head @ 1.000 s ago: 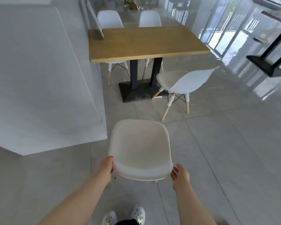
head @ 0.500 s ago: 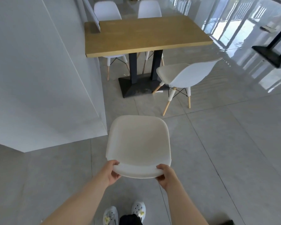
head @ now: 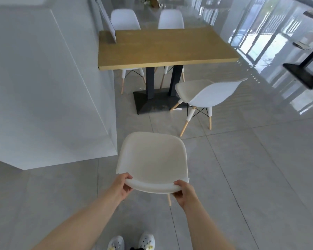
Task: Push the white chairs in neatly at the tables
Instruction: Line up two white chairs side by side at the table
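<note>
A white chair (head: 152,159) stands on the tiled floor just in front of me, its back towards me. My left hand (head: 122,185) grips the left of the backrest's top edge, and my right hand (head: 183,193) grips the right of it. Ahead is a wooden table (head: 163,46) on a black base. A second white chair (head: 204,94) stands askew at the table's near right corner, turned sideways. Two more white chairs, one (head: 125,19) on the left and another (head: 171,19) on the right, sit pushed in at the table's far side.
A white wall block (head: 43,87) juts out on the left, beside the table. A framed panel (head: 107,22) leans at the table's far left corner. Another black table base (head: 305,73) stands at the right edge. My shoes (head: 132,242) show at the bottom.
A second ago my hands were beside the backrest with fingers off it; now both grip its top edge. The table has drawn slightly closer in view.
</note>
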